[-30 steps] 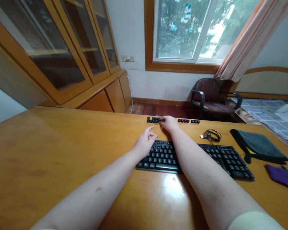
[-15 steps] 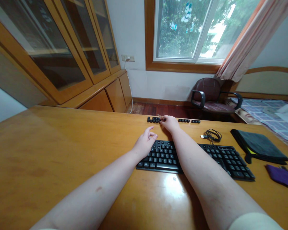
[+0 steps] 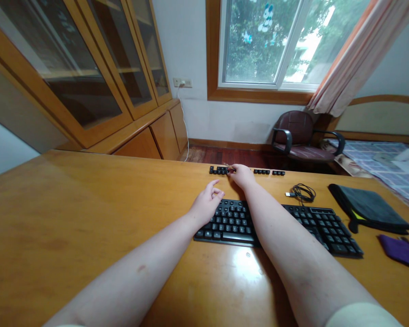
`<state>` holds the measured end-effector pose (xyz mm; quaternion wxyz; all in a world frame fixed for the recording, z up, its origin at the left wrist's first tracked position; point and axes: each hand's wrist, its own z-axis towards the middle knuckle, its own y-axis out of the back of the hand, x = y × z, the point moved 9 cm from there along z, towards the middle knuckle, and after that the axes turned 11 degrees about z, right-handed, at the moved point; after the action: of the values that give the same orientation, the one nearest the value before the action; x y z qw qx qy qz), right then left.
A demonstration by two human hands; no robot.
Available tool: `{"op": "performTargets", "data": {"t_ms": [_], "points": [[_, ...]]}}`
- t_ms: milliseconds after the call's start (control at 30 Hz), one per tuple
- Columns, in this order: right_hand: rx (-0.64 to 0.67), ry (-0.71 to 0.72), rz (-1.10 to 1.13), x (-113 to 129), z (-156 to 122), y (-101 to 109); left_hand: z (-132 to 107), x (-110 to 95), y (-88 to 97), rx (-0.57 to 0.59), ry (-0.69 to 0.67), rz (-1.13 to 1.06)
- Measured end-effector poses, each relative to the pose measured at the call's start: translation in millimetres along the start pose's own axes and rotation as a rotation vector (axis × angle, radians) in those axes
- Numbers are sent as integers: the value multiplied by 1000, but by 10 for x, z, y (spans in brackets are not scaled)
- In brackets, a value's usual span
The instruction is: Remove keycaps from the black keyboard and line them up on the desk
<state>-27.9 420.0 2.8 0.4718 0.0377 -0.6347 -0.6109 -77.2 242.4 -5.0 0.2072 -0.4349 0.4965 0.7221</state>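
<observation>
A black keyboard (image 3: pixel 310 222) lies on the wooden desk (image 3: pixel 88 218) in front of me. My left hand (image 3: pixel 206 202) rests at its far left corner, thumb and forefinger pinched, other fingers loosely curled. My right hand (image 3: pixel 241 175) reaches past the keyboard to a row of loose black keycaps (image 3: pixel 218 170) at the desk's far edge. It is closed on a thin stick-like tool whose tip touches the keycaps. More keycaps (image 3: pixel 268 172) lie to the right of that hand.
A coiled black cable (image 3: pixel 301 192) lies behind the keyboard. A dark folded cloth (image 3: pixel 368 206) and a purple cloth (image 3: pixel 398 250) sit at the desk's right. Beyond the desk stand a chair (image 3: pixel 298 136), wooden cabinets (image 3: pixel 98 77) and a bed (image 3: pixel 381 154).
</observation>
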Motion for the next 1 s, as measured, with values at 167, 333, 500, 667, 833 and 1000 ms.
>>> {"op": "performTargets", "data": {"t_ms": [167,333,500,667,833,1000], "points": [[-2,3,38,-5,-2,-1,0,15,-3,5,18,-21],[4,7,58,2,-4,-9,-2,12,4,5,10,-8],[-62,13,103,-20,1,68,-1,5,-1,7,8,1],[-267,-73,201,-206,-12,308,0,3,2,1,7,-3],[-273,-168,248,-320,-20,340,-3,1,1,2,-1,5],[-267,-153,269,-296,-15,341,-4,-5,2,-3,-17,25]]}}
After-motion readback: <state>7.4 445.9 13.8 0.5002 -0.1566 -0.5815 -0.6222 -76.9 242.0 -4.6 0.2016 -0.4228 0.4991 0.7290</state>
